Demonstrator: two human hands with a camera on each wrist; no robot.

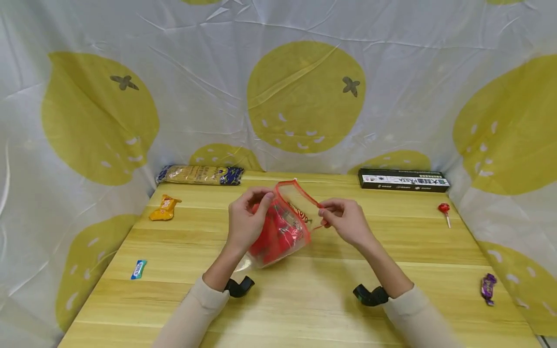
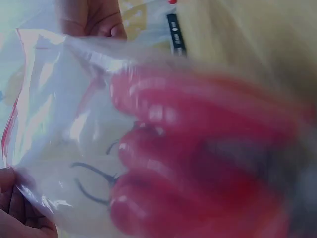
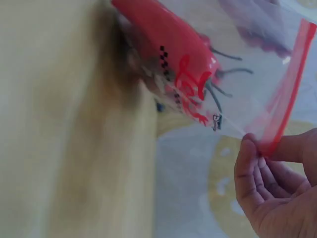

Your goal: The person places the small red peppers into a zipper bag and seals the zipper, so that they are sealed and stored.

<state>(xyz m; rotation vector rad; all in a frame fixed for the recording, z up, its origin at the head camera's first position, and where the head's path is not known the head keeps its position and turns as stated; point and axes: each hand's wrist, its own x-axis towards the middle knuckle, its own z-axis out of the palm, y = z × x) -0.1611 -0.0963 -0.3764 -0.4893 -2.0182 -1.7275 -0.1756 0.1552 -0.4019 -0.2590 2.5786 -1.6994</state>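
A clear zip bag (image 1: 278, 258) with a red-edged mouth hangs tilted between both hands over the table. Several red peppers (image 2: 168, 148) with thin dark green stems lie inside it, showing through the plastic. At one end of the mouth, my left hand (image 1: 245, 217) pinches the rim between thumb and fingers. The other end is pinched by the thumb and forefinger of my right hand (image 3: 277, 183). In the head view the two red edges stand apart, so the mouth gapes. Red lettering (image 3: 190, 94) is printed on the bag's side in the right wrist view.
An orange-wrapped snack (image 1: 165, 208) and a small blue-green candy (image 1: 139, 269) lie left. A pasta packet (image 1: 200, 175) and a black pasta box (image 1: 402, 181) lie along the back. On the right are a red lollipop (image 1: 444, 208) and a purple-wrapped candy (image 1: 488, 288). A lemon-print curtain (image 1: 304, 24) surrounds the table.
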